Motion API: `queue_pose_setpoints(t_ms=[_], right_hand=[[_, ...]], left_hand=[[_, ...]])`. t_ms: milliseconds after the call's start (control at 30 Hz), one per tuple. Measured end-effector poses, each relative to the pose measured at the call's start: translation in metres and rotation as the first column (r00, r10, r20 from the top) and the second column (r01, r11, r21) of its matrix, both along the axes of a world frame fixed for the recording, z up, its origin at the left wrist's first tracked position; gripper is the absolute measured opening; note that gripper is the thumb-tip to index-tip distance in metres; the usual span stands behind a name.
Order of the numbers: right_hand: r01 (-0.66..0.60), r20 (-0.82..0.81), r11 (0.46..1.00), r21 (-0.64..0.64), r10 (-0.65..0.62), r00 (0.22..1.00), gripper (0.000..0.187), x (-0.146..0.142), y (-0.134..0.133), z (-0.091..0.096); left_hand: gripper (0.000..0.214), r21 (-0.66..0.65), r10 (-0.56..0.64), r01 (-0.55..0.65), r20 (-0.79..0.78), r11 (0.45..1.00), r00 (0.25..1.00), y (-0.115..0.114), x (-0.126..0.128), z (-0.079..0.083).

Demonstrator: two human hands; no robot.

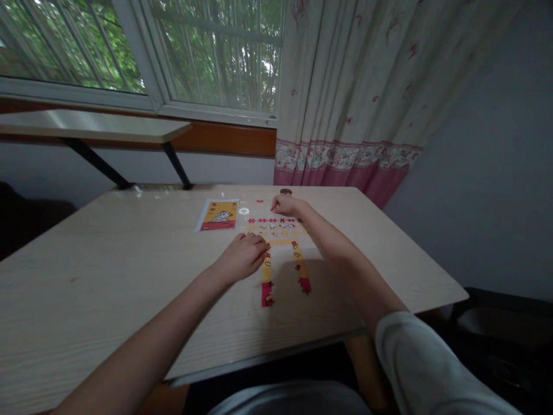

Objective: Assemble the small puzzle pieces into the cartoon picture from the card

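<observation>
A yellow and red sticker sheet (281,253) lies flat on the light wooden table (108,276). My left hand (242,256) rests on the sheet's left edge with its fingers curled down against it. My right hand (285,204) reaches to the sheet's far end, its fingertips pinched together over the row of small red stickers (276,221). What the pinch holds is too small to make out. A single small red sticker (259,201) lies on the table just left of that hand.
A yellow and red picture card (218,215) lies left of the sheet. A small brown round object (286,191) sits by the table's far edge. Behind are a window, a floral curtain (354,92) and a wall shelf (86,127).
</observation>
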State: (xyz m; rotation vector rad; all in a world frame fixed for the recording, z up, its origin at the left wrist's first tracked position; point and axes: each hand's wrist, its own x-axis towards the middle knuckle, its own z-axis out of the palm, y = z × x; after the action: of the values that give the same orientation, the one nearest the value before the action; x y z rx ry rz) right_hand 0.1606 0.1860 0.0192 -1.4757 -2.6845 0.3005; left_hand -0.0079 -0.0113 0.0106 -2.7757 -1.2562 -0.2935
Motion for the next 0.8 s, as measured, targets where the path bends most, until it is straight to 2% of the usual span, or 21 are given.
queue_pose_setpoints(t_ms=[200, 333, 400, 467, 533, 600, 667, 800], right_hand=[[-0.008, -0.123, 1.000, 0.017, 0.010, 0.992, 0.018, 0.009, -0.016, -0.002], [-0.008, -0.214, 0.999, 0.051, 0.019, 0.977, 0.014, 0.026, -0.039, -0.002], [-0.048, -0.346, 0.999, 0.016, 0.051, 0.937, 0.015, 0.041, -0.060, -0.005], [-0.113, -0.526, 0.992, -0.057, 0.067, 0.848, 0.017, 0.057, -0.087, -0.009], [-0.170, -0.637, 0.982, -0.081, 0.080, 0.767, 0.019, 0.073, -0.118, -0.012], [-0.174, -0.687, 0.981, -0.084, 0.069, 0.723, 0.021, 0.086, -0.147, -0.015], [-0.145, -0.699, 0.984, -0.103, 0.032, 0.714, 0.021, 0.093, -0.172, -0.015], [-0.116, -0.746, 0.983, -0.141, -0.028, 0.666, 0.020, 0.093, -0.198, -0.016]], left_hand=[[0.027, -0.025, -0.003, 0.003, 0.010, 1.000, 1.000, 0.001, -0.001, -0.001], [0.026, -0.046, -0.006, 0.008, 0.051, 0.999, 0.999, 0.003, -0.003, -0.004], [0.025, -0.060, -0.006, 0.011, 0.083, 0.998, 0.997, 0.004, -0.001, -0.004], [0.024, -0.088, -0.004, 0.018, 0.158, 0.996, 0.987, 0.002, 0.003, -0.001], [0.024, -0.137, 0.009, 0.031, 0.284, 0.990, 0.959, -0.002, 0.010, 0.004], [0.023, -0.205, 0.048, 0.044, 0.421, 0.978, 0.906, -0.007, 0.019, 0.009], [0.021, -0.278, 0.108, 0.044, 0.507, 0.959, 0.855, -0.013, 0.028, 0.011], [0.018, -0.375, 0.152, 0.089, 0.565, 0.923, 0.811, -0.020, 0.041, 0.006]])
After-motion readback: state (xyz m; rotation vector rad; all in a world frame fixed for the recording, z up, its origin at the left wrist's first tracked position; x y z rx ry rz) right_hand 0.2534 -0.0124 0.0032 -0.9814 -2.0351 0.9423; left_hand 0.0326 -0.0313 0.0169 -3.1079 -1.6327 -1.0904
